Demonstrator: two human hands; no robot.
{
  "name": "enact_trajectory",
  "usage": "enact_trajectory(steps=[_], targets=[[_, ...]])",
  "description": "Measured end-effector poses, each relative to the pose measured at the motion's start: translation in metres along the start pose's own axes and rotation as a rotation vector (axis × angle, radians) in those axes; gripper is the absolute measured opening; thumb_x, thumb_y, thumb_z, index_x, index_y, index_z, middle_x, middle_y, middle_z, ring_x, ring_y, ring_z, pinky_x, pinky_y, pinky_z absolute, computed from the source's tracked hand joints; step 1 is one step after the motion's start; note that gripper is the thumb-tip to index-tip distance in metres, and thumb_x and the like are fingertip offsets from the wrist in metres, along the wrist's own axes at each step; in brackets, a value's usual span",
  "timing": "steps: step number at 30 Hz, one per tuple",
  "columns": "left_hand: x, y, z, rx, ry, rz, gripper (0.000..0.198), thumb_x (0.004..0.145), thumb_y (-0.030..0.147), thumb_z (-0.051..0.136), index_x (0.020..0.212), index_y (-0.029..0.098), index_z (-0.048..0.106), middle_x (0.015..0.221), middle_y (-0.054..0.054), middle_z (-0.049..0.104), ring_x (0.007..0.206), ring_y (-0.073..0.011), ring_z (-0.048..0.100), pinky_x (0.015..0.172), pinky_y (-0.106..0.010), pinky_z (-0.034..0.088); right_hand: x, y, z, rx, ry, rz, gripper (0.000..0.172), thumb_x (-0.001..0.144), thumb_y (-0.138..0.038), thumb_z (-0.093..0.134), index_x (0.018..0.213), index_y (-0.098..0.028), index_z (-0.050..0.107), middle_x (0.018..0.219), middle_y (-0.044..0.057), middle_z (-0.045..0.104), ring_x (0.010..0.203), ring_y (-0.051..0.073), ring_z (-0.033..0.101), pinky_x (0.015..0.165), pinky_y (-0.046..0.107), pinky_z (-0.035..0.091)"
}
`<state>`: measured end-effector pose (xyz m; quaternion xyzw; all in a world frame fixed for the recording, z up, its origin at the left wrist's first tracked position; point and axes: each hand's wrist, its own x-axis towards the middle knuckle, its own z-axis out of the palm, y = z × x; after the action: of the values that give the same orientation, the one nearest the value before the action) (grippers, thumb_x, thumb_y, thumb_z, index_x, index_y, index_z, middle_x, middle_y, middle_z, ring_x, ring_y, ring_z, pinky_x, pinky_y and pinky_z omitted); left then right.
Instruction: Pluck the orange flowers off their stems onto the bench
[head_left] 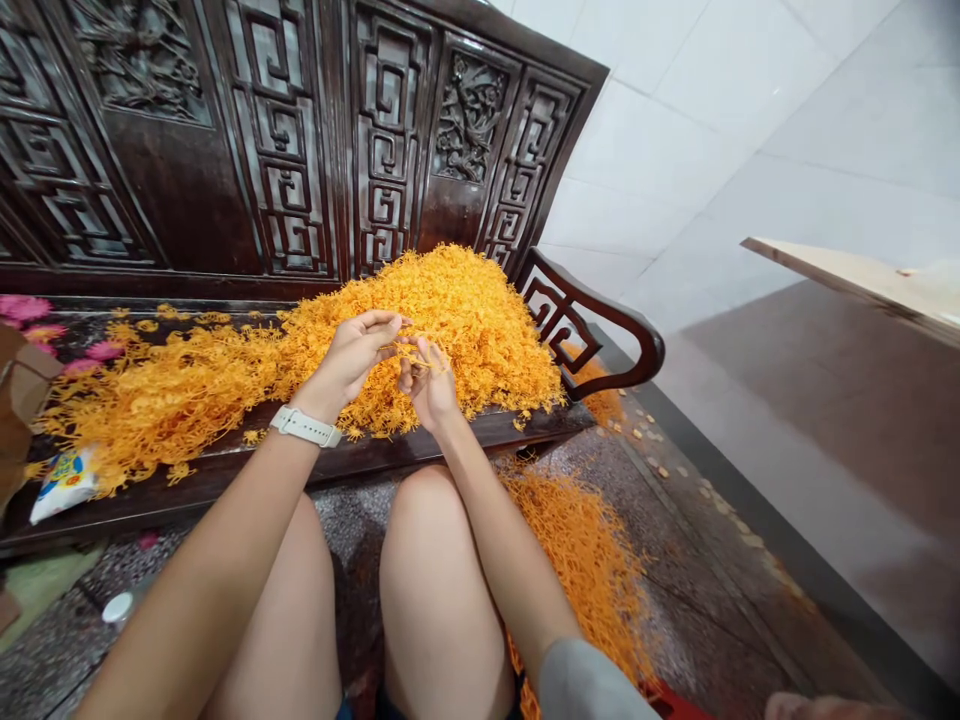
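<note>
A large heap of orange thread-like strands (442, 320) covers the seat of a dark carved wooden bench (525, 428). Above it, my left hand (352, 355) and my right hand (427, 385) meet, their fingertips pinching a small tuft of the strands (411, 352) between them. A white watch (305, 427) sits on my left wrist. Both hands are close over the heap, and my knees lie below them. More of the strands form a loose pile on the floor (577, 565) beside my right leg.
Pink flowers (26, 308) and a printed packet (66, 485) lie on the bench at the left, beside a brown cardboard piece (19, 390). The bench's curved armrest (600, 330) stands to the right. A pale board (847, 275) juts in at the far right, before a tiled wall (675, 170).
</note>
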<state>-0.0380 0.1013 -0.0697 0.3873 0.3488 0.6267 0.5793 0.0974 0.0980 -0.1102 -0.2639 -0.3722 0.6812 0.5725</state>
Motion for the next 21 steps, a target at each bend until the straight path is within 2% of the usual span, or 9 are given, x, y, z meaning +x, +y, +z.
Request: enact_trajectory(steps=[4, 7, 10, 13, 16, 18, 21], targets=[[0.003, 0.001, -0.005, 0.045, 0.025, -0.014, 0.025, 0.076, 0.022, 0.091, 0.098, 0.017, 0.080, 0.113, -0.010, 0.077, 0.081, -0.0115, 0.069, 0.064, -0.019, 0.056, 0.001, -0.002, -0.002, 0.007, 0.088, 0.005, 0.032, 0.091, -0.050, 0.075, 0.093, -0.023, 0.057, 0.064, -0.007, 0.058, 0.048, 0.007, 0.042, 0.048, 0.021, 0.036], [0.003, 0.003, -0.006, 0.132, 0.040, -0.037, 0.027, 0.078, 0.019, 0.090, 0.103, 0.016, 0.080, 0.099, -0.009, 0.076, 0.070, -0.0117, 0.067, 0.060, -0.022, 0.056, 0.002, -0.005, -0.003, 0.002, 0.144, 0.019, 0.028, 0.095, -0.049, 0.068, 0.094, -0.022, 0.059, 0.063, -0.006, 0.055, 0.049, 0.008, 0.041, 0.049, 0.021, 0.035], [0.002, 0.003, -0.002, 0.103, 0.125, -0.037, 0.019, 0.083, 0.010, 0.084, 0.098, 0.015, 0.074, 0.086, -0.006, 0.074, 0.067, -0.0128, 0.069, 0.063, -0.025, 0.061, 0.002, -0.008, -0.003, 0.036, 0.149, 0.026, 0.022, 0.096, -0.043, 0.064, 0.096, -0.022, 0.061, 0.065, -0.006, 0.055, 0.051, 0.009, 0.041, 0.051, 0.021, 0.036], [0.003, -0.001, 0.005, -0.114, 0.226, 0.048, 0.018, 0.089, 0.001, 0.073, 0.090, 0.017, 0.065, 0.094, -0.005, 0.074, 0.087, -0.0130, 0.076, 0.084, -0.027, 0.066, 0.001, -0.010, -0.001, 0.073, 0.082, 0.064, 0.019, 0.095, -0.040, 0.061, 0.103, -0.022, 0.064, 0.073, -0.003, 0.058, 0.056, 0.011, 0.045, 0.053, 0.023, 0.040], [0.011, -0.007, 0.004, -0.236, 0.336, 0.108, 0.022, 0.092, -0.002, 0.069, 0.087, 0.018, 0.060, 0.095, -0.003, 0.072, 0.098, -0.0116, 0.077, 0.097, -0.027, 0.064, -0.002, -0.009, 0.002, 0.054, -0.044, 0.114, 0.027, 0.092, -0.044, 0.062, 0.109, -0.023, 0.065, 0.078, -0.002, 0.061, 0.059, 0.012, 0.047, 0.053, 0.024, 0.040], [0.020, -0.010, -0.004, -0.247, 0.405, 0.128, 0.023, 0.094, -0.001, 0.068, 0.086, 0.019, 0.059, 0.094, -0.002, 0.072, 0.098, -0.0114, 0.076, 0.101, -0.027, 0.064, -0.004, -0.008, 0.003, 0.027, -0.149, 0.124, 0.034, 0.089, -0.047, 0.067, 0.112, -0.023, 0.064, 0.081, -0.001, 0.062, 0.059, 0.011, 0.047, 0.053, 0.024, 0.039], [0.037, -0.009, -0.032, -0.260, 0.511, 0.209, 0.023, 0.097, 0.002, 0.066, 0.085, 0.020, 0.058, 0.096, 0.000, 0.071, 0.102, -0.0101, 0.075, 0.107, -0.030, 0.061, -0.006, -0.006, 0.003, -0.039, -0.270, 0.117, 0.040, 0.085, -0.047, 0.073, 0.116, -0.023, 0.063, 0.082, -0.002, 0.064, 0.059, 0.011, 0.047, 0.053, 0.024, 0.040]])
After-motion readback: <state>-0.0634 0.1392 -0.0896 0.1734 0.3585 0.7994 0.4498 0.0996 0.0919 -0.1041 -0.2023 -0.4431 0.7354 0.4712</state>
